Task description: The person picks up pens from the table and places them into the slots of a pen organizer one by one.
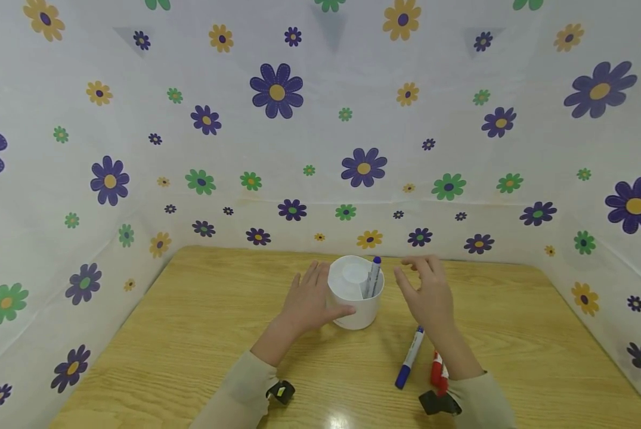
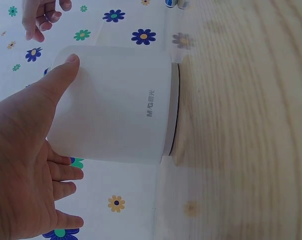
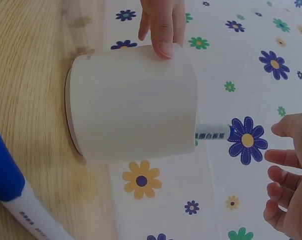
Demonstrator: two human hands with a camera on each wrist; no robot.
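Count from my side: 1 white pen holder [image 1: 355, 301] mid-table. 3 markers total: 1 blue-capped marker [image 1: 374, 276] standing inside it, 1 blue marker [image 1: 409, 358] and 1 red marker [image 1: 438, 370] lying near right. My 2 hands flank the holder.

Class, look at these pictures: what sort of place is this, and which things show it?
Probably a small staged desk booth: a wooden table walled in by flower-print cloth, with a white pen holder and loose markers.
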